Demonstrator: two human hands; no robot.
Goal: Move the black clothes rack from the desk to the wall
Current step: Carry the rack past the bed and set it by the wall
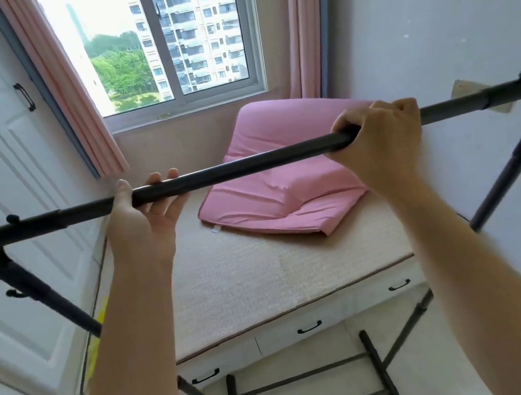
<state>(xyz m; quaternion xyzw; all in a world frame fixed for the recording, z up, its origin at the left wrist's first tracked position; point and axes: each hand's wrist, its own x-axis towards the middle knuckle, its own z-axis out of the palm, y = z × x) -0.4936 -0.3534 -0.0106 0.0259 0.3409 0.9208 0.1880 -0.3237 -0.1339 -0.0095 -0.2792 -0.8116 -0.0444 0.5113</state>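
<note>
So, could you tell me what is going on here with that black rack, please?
A person holds the black clothes rack by its top bar with both hands: the left hand grips it from below, the right hand from above. The rack is upright in front of a raised platform with a pink cushion under the window, the white wall to its right. Whether its feet touch the floor cannot be told.

The left hand (pixel 142 218) grips the black clothes rack (pixel 246 165) by its top bar from below, the right hand (pixel 381 137) from above.
</note>
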